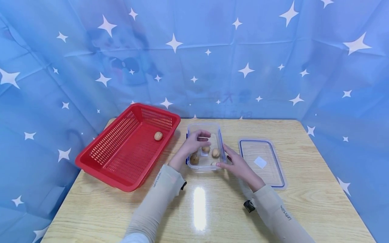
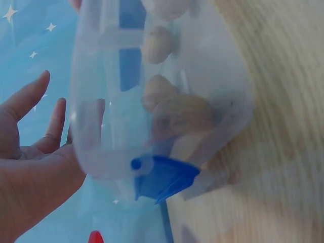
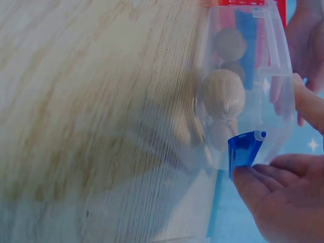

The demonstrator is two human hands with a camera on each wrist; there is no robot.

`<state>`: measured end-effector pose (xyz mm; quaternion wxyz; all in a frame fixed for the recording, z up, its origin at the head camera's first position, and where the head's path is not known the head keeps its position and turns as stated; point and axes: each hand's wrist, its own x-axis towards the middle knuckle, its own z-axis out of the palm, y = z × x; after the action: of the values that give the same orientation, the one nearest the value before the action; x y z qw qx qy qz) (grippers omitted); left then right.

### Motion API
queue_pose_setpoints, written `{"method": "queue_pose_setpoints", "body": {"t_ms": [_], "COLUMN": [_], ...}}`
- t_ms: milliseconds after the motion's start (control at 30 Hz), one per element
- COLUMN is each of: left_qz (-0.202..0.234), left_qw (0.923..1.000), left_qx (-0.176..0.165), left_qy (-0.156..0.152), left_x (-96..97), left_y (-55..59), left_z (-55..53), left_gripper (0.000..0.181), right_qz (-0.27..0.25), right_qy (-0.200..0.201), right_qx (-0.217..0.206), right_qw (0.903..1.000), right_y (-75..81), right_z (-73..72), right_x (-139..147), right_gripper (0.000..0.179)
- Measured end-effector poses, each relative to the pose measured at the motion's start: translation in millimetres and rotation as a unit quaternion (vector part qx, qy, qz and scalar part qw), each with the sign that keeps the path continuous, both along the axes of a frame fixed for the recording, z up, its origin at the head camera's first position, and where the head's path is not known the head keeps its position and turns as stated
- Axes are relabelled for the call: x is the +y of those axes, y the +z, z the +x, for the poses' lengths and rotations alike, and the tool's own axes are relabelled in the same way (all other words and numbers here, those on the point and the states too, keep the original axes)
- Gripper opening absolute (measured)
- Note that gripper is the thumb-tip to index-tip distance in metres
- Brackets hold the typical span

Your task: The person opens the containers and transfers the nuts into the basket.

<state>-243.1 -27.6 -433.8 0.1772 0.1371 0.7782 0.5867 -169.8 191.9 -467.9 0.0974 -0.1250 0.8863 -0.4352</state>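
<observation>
A clear plastic box (image 1: 206, 166) with blue side clips stands at the table's middle, with several walnuts inside, one walnut (image 1: 215, 153) near its right wall. My left hand (image 1: 194, 143) reaches over the box from the left, above the walnuts. Its fingers are spread in the left wrist view and nothing shows in its grasp. My right hand (image 1: 238, 165) holds the box's right side, thumb at the near corner and fingers along the wall. In the right wrist view its fingertips touch a blue clip (image 3: 244, 148), beside a large walnut (image 3: 224, 94).
To the left stands a red plastic basket (image 1: 121, 180) with slotted walls, holding a single walnut (image 1: 158, 136). A clear lid (image 1: 258, 152) with a blue seal and a white label lies right of the box. Behind the wooden table (image 1: 212, 202) hangs a blue curtain with white stars.
</observation>
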Motion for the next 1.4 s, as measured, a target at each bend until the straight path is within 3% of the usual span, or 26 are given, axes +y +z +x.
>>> {"method": "queue_pose_setpoints", "body": {"t_ms": [333,700,967,1200,1400], "left_qz": [0.006,-0.017,-0.029,-0.063,-0.073], "left_qw": [0.9995,0.9984,0.9988,0.9956,0.9943], "left_qx": [-0.019,-0.044,-0.018,-0.001,0.003], "left_qy": [-0.023,-0.033,-0.033,-0.069,-0.077], "left_x": [11.9,18.9,23.1,27.0,28.7], "left_y": [-13.8,-25.0,-33.3,-39.1,-41.6], "left_z": [1.6,6.4,6.3,7.1,5.3], "left_gripper": [0.043,0.041,0.042,0.045,0.046], "right_qz": [-0.007,-0.005,-0.016,-0.016,-0.015], "right_qy": [0.003,0.002,0.008,0.005,0.006], "right_qx": [0.0,-0.001,0.007,0.0,0.001], "right_qw": [1.0,1.0,0.9998,0.9999,0.9999], "right_y": [-0.7,1.1,0.3,0.6,2.4], "right_z": [-0.6,1.1,0.7,0.8,1.0], "right_x": [-1.1,-1.7,-2.5,-3.1,-3.3], "right_gripper": [0.092,0.092,0.089,0.089,0.088]}}
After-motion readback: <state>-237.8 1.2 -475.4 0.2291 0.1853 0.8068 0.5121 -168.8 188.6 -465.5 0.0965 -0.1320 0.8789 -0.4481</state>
